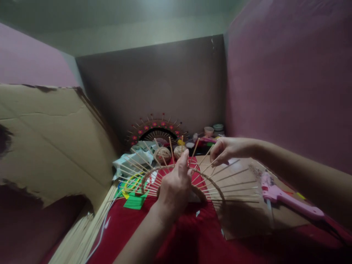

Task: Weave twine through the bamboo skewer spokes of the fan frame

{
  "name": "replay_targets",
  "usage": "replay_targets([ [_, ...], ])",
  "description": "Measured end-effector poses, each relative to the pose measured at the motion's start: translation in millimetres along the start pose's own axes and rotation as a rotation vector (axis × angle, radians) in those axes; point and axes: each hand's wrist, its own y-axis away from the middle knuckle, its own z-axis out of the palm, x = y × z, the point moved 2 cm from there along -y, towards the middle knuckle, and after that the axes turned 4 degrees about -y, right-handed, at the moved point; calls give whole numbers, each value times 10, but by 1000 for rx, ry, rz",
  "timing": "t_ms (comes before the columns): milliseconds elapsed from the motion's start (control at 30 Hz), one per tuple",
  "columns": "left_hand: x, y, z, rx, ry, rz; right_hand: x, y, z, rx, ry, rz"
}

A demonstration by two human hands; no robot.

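A round frame of thin wooden sticks fanning out like spokes (233, 183), with twine woven around its inner ring, lies over the red cloth (192, 234). My left hand (176, 185) grips the frame at its centre, thumb pointing up. My right hand (227, 149) is closed in a pinch at the upper right of the frame, at the tips of the sticks there; what it pinches is too thin to make out.
A pink glue gun (286, 201) lies on a cardboard sheet (247, 220) at the right. Two twine balls (162, 154), a finished stick fan with red flowers (154, 128), small cups (213, 129), green paper (134, 201), loose sticks (82, 234) and a large cardboard panel (52, 143) surround it.
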Motion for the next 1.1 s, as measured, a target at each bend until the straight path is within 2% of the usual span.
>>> replay_targets([
  [133, -4, 28, 59, -40, -34, 61, 75, -6, -15, -12, 94, 40],
  [233, -14, 25, 87, -16, -14, 60, 40, 29, -96, 75, 113, 75],
  [367, -20, -12, 97, 0, 73, -21, -227, 160, -229, 221, 156, 52],
  [467, -18, -40, 95, -15, 146, -73, -476, 260, -243, 296, 145, 2],
  [567, -13, -55, 94, -20, 205, -73, -639, 327, -172, 320, 116, -57],
  [667, -13, -60, 89, -7, 244, -94, -668, 369, -118, 284, 127, -96],
  [800, 4, -69, 75, 3, 232, -87, -469, 354, -212, 255, 105, -70],
  [933, 14, -71, 63, 4, 245, -96, -74, 218, -282, 207, -157, -36],
  [1100, 10, -38, 53, -13, 281, -121, 373, 68, -64, 100, -117, 125],
])
